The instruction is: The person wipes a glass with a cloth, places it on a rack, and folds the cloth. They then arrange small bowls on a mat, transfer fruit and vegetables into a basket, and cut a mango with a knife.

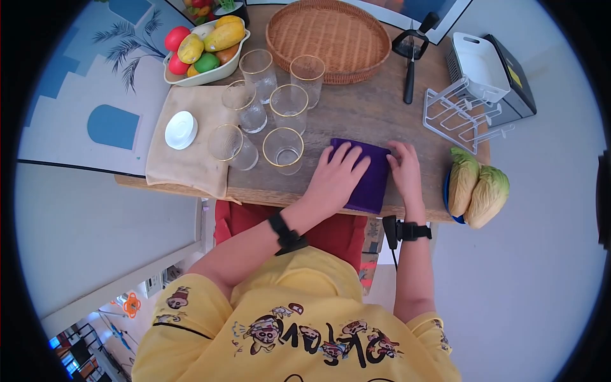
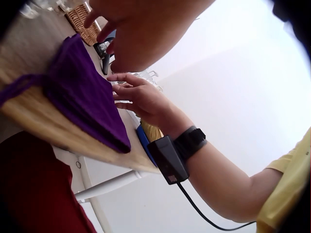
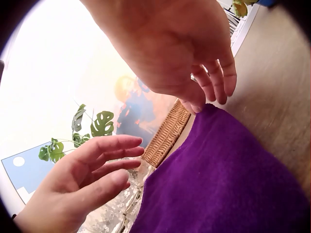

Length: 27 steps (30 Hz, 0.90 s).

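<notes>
A folded purple cloth [image 1: 370, 181] lies near the table's front edge; in the left wrist view a thin purple strap runs off one end of it. My left hand [image 1: 337, 178] is over the cloth's left part, fingers spread and relaxed; in the right wrist view this hand [image 3: 92, 179] hovers beside the cloth's edge with nothing in it. At the far right corner is my right hand [image 1: 406, 170], its fingers mostly straight. Its thumb and fingertips are right at that corner in the right wrist view, where the purple cloth [image 3: 223, 170] fills the lower right.
Several gold-rimmed glasses [image 1: 284, 153] stand left of the cloth, near a white bowl [image 1: 181, 130] on a beige mat [image 1: 207, 165]. Behind are a fruit dish [image 1: 213, 77] and a wicker tray [image 1: 328, 79]. A white rack [image 1: 449, 130] and cabbages [image 1: 487, 194] stand right.
</notes>
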Tool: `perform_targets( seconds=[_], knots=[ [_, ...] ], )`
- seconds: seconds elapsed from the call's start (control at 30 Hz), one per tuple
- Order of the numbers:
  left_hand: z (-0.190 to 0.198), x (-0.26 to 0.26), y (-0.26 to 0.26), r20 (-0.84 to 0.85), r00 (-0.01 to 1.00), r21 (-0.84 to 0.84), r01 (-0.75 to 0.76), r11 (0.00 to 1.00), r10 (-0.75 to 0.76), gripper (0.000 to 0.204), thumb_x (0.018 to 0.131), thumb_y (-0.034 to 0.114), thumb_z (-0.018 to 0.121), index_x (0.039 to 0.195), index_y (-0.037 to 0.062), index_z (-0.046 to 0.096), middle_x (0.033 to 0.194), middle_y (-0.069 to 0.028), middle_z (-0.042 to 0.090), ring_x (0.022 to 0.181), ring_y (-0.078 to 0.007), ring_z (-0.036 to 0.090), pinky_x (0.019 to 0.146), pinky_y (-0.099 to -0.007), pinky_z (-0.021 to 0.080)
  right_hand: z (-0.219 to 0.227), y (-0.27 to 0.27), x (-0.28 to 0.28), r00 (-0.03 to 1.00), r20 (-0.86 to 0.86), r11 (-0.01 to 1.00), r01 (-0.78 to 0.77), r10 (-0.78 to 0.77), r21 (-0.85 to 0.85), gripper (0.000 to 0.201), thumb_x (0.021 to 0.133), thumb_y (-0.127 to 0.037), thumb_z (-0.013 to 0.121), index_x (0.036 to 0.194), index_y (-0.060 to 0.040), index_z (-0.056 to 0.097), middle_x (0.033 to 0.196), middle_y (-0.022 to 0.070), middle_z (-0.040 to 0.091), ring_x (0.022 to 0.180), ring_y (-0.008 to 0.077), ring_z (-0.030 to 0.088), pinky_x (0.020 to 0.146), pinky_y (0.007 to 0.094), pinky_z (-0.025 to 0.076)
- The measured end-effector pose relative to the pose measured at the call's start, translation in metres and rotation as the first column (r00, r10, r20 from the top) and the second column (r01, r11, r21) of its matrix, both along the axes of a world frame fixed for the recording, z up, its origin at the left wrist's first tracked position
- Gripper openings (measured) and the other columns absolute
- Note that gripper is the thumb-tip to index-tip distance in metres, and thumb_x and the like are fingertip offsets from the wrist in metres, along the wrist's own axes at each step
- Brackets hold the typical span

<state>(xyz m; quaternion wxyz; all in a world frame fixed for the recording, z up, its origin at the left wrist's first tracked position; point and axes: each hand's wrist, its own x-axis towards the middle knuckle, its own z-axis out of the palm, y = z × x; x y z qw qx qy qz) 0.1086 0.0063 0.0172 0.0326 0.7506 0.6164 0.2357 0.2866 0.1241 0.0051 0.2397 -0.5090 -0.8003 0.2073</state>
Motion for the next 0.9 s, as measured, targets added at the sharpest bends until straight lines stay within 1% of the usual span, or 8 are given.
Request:
perform_targets(
  seconds=[0.07, 0.13, 0.3, 0.37, 0.5, 0.57, 0.63, 0.9],
  knots=[
    [-0.005, 0.005, 0.025, -0.045, 0.997, 0.041, -0.062, 0.997, 0.063, 0.043, 0.084, 0.009, 0.061, 0.127, 0.0052, 0.058, 0.133, -0.0150, 0.053, 0.128, -0.0327, 0.048, 0.104, -0.0477, 0.039, 0.004, 0.007, -0.002, 0.999, -0.036, 0.970, -0.028, 0.019, -0.243, 0.025, 0.086, -0.001, 0.065, 0.110, -0.0068, 0.066, 0.110, 0.0142, 0.060, 0.099, 0.0346, 0.061, 0.089, 0.0420, 0.050],
    [-0.015, 0.008, 0.043, -0.093, 0.963, -0.021, -0.258, 0.966, 0.255, 0.034, 0.083, 0.007, 0.060, 0.116, 0.0051, 0.060, 0.124, -0.0144, 0.055, 0.120, -0.0315, 0.051, 0.096, -0.0463, 0.043, -0.004, 0.012, 0.000, 0.998, -0.027, 0.972, -0.059, 0.054, -0.226, 0.023, 0.085, -0.001, 0.066, 0.108, -0.0056, 0.066, 0.108, 0.0141, 0.060, 0.096, 0.0332, 0.062, 0.086, 0.0415, 0.050],
    [-0.024, 0.002, 0.057, -0.051, 0.947, -0.153, -0.320, 0.935, 0.316, 0.025, 0.084, 0.011, 0.066, 0.107, 0.0063, 0.059, 0.111, -0.0114, 0.056, 0.109, -0.0308, 0.055, 0.088, -0.0463, 0.045, -0.012, 0.020, 0.015, 0.993, -0.046, 0.969, -0.119, 0.112, -0.217, 0.020, 0.083, -0.002, 0.070, 0.102, -0.0034, 0.064, 0.097, 0.0128, 0.062, 0.084, 0.0281, 0.062, 0.078, 0.0376, 0.051],
    [-0.025, -0.003, 0.054, -0.016, 0.950, -0.129, -0.311, 0.942, 0.311, 0.025, 0.084, 0.012, 0.068, 0.106, 0.0068, 0.058, 0.108, -0.0105, 0.056, 0.106, -0.0305, 0.055, 0.087, -0.0466, 0.045, -0.005, 0.022, 0.022, 0.970, -0.240, 0.846, -0.164, 0.044, -0.507, 0.021, 0.082, -0.003, 0.073, 0.100, -0.0028, 0.062, 0.086, 0.0108, 0.063, 0.074, 0.0249, 0.060, 0.073, 0.0348, 0.050],
    [-0.021, -0.009, 0.049, 0.123, 0.981, -0.191, -0.122, 0.974, 0.147, 0.024, 0.085, 0.010, 0.069, 0.106, 0.0094, 0.058, 0.103, -0.0097, 0.058, 0.103, -0.0308, 0.055, 0.087, -0.0458, 0.045, 0.013, 0.016, 0.032, 0.934, -0.336, 0.841, -0.275, 0.120, -0.466, 0.020, 0.082, -0.002, 0.073, 0.099, -0.0021, 0.062, 0.080, 0.0101, 0.063, 0.071, 0.0227, 0.058, 0.070, 0.0341, 0.049],
    [-0.019, -0.009, 0.044, 0.157, 0.986, -0.209, -0.031, 0.977, 0.065, 0.024, 0.085, 0.008, 0.068, 0.106, 0.0106, 0.057, 0.102, -0.0098, 0.059, 0.103, -0.0308, 0.055, 0.087, -0.0454, 0.045, 0.036, 0.008, 0.035, 0.971, -0.091, 0.897, -0.237, 0.219, -0.374, 0.019, 0.081, -0.002, 0.074, 0.098, -0.0011, 0.064, 0.082, 0.0119, 0.063, 0.071, 0.0231, 0.059, 0.069, 0.0348, 0.048],
    [-0.018, -0.010, 0.038, 0.270, 0.962, -0.144, 0.071, 0.987, -0.030, 0.024, 0.085, 0.005, 0.067, 0.106, 0.0106, 0.058, 0.105, -0.0103, 0.061, 0.103, -0.0320, 0.056, 0.091, -0.0440, 0.045, 0.046, 0.003, 0.042, 0.966, -0.091, 0.911, -0.260, 0.244, -0.321, 0.019, 0.080, -0.002, 0.074, 0.097, -0.0005, 0.065, 0.083, 0.0127, 0.063, 0.071, 0.0239, 0.059, 0.068, 0.0353, 0.048],
    [0.035, -0.013, 0.023, 0.413, 0.908, -0.323, 0.221, 0.920, -0.073, 0.017, 0.083, 0.011, 0.072, 0.099, 0.0058, 0.071, 0.102, -0.0102, 0.068, 0.109, -0.0318, 0.057, 0.098, -0.0408, 0.044, 0.086, -0.017, 0.070, 0.952, -0.044, 0.907, -0.302, 0.303, -0.293, 0.021, 0.078, -0.006, 0.077, 0.094, 0.0012, 0.066, 0.084, 0.0137, 0.064, 0.071, 0.0267, 0.059, 0.067, 0.0367, 0.048]
  ],
)
